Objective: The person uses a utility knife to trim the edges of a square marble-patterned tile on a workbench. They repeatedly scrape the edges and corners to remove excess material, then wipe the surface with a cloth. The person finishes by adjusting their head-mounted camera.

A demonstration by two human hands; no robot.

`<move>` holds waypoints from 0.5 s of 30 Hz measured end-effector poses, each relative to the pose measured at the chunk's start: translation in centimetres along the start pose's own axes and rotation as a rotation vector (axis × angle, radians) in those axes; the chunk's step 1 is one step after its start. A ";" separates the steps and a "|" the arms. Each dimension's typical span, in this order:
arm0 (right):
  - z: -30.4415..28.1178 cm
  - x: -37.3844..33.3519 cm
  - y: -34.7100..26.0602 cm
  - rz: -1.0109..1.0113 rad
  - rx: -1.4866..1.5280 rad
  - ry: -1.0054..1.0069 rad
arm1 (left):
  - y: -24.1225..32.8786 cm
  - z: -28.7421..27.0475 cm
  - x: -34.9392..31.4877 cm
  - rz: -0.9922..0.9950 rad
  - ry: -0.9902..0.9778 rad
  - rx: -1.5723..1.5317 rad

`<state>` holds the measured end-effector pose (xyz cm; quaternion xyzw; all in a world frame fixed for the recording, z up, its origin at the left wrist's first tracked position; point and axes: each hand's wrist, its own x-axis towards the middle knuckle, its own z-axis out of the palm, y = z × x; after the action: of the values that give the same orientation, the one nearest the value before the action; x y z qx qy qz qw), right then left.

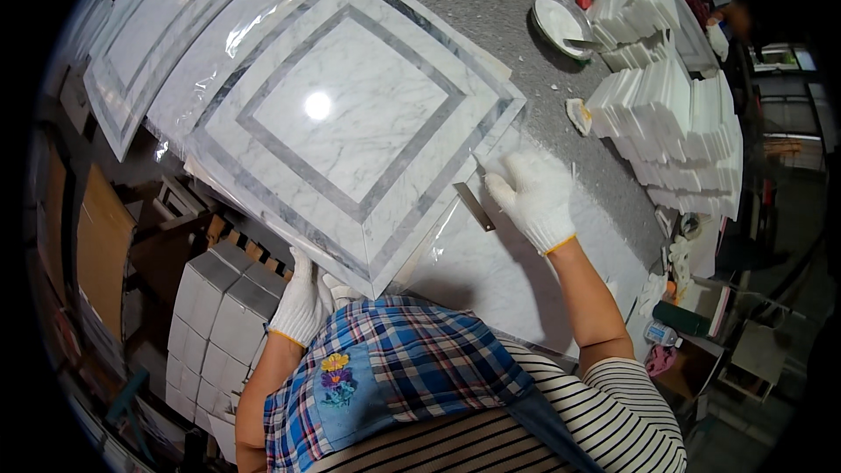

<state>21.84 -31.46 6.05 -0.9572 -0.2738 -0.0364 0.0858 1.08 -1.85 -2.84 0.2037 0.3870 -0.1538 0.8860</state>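
Observation:
A square marble panel (350,114), white with grey inlaid bands, lies with one corner toward me. My left hand (305,302), in a white knitted glove, is at its near left edge, fingers and thumb against the rim near the corner; the edge hides part of them. Beside the right edge, my gloved right hand (536,197) has its fingers curled in. A thin pointed tip shows ahead of them, but what they hold is mostly hidden. A flat metal strip (474,208) lies just left of this hand, across the panel's edge.
Other banded panels (144,44) lie at the far left with clear plastic film. Stacks of white tiles (670,127) stand right, by a bowl of white paste (561,24) with a flat tool. Grey-white blocks (215,324) are piled lower left. Another person's arm (731,17) shows far right.

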 end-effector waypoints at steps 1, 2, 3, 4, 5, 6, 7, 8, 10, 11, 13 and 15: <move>0.0 -0.1 -0.1 -0.008 -0.003 0.006 | 0.2 0.7 -0.4 -0.012 -0.008 0.004; 0.0 -0.1 -0.1 -0.017 -0.006 0.011 | 0.4 1.1 -0.6 -0.023 -0.016 0.007; 0.0 -0.2 -0.2 -0.026 -0.009 0.016 | 0.5 1.1 -0.7 -0.032 -0.032 0.021; 0.0 -0.2 -0.3 -0.034 -0.002 0.025 | 0.6 1.1 -0.8 -0.041 -0.047 0.034; 0.1 -0.3 -0.3 -0.042 0.006 0.034 | 0.6 1.1 -0.8 -0.050 -0.063 0.047; 0.1 -0.4 -0.4 -0.050 0.013 0.043 | 0.6 1.1 -0.9 -0.046 -0.059 0.044; 0.1 -0.4 -0.5 -0.050 0.012 0.038 | 0.5 1.2 -0.8 -0.043 -0.055 0.041; 0.2 -0.4 -0.6 -0.049 0.010 0.033 | 0.5 1.2 -0.8 -0.039 -0.052 0.038; 0.2 -0.5 -0.7 -0.044 0.007 0.020 | 0.4 1.2 -0.8 -0.012 -0.040 0.049; 0.2 -0.6 -0.7 -0.038 0.006 0.012 | 0.3 1.1 -0.7 0.001 -0.034 0.056; 0.3 -0.7 -0.7 -0.025 0.000 0.017 | 0.2 1.0 -0.5 -0.001 -0.008 0.013; 0.6 -0.8 -0.4 -0.011 -0.007 0.044 | 0.2 1.1 -0.6 -0.006 -0.014 0.019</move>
<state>20.96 -31.41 5.46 -0.9550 -0.2770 -0.0589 0.0883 1.45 -2.10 -1.62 0.2096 0.3799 -0.1617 0.8863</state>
